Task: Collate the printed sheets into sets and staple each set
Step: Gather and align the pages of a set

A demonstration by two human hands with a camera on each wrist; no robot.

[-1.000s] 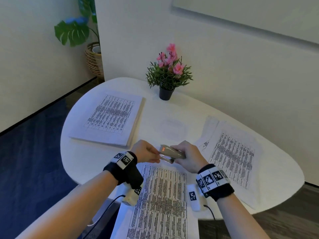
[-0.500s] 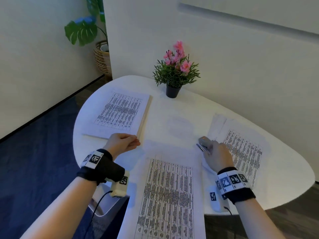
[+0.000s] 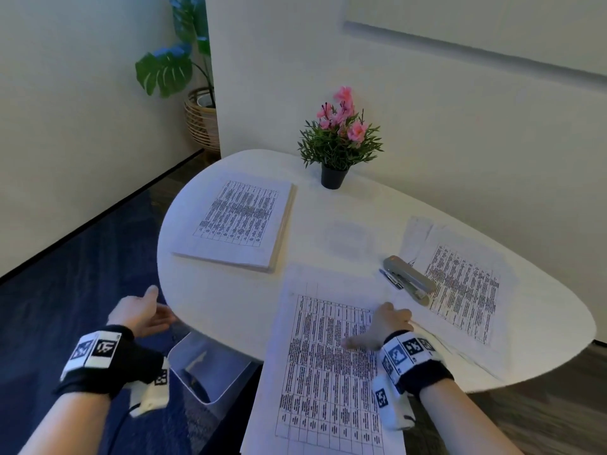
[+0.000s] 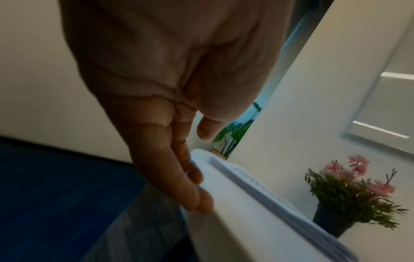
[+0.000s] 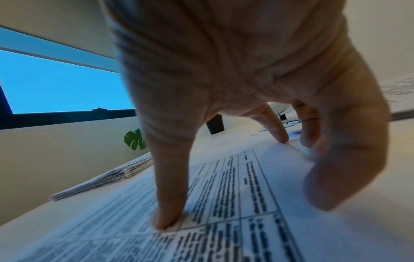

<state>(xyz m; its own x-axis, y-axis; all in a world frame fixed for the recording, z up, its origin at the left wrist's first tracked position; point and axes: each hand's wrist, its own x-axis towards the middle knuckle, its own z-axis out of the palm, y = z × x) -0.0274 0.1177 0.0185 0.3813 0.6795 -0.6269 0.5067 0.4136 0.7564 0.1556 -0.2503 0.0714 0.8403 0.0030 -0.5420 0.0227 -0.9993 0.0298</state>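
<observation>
**Colleague:** Where is everything right now?

**Me:** The stapler (image 3: pixel 409 279) lies by itself towards the right side of the worktop (image 3: pixel 230 307), its tail resting on the spread pile of printed sets (image 3: pixel 466 290) along the right edge. The thick stack of loose sheets (image 3: pixel 239 221) sits near the far left edge. The set I'm working on (image 3: pixel 325 366) lies at the near edge and hangs off it towards me.

**Colleague:** And your hands?

**Me:** My right hand (image 3: pixel 384 326) is spread, fingers straight, with my thumb and one fingertip (image 5: pixel 167 222) pressing down on that set; it grips nothing. My left hand (image 3: pixel 141 315) is open and empty, palm turned inward, off the left edge; the left wrist view shows my fingers (image 4: pixel 177 179) against the rim.

**Colleague:** So what's the step?

**Me:** I judge it's moving this set across to the pile on the right. To do it well, I should keep the pages flat under my fingertips while sliding, so they don't fan out, then get the overhanging part supported before lifting. I'd also steer round the stapler rather than shove it.

**Colleague:** Can you read anything on the pages?

**Me:** No. They carry ruled tables of dense dark text, too small and blurred to read. I see no brand on the stapler. My wristbands (image 3: pixel 410 351) show only black-and-white square markers.
</observation>
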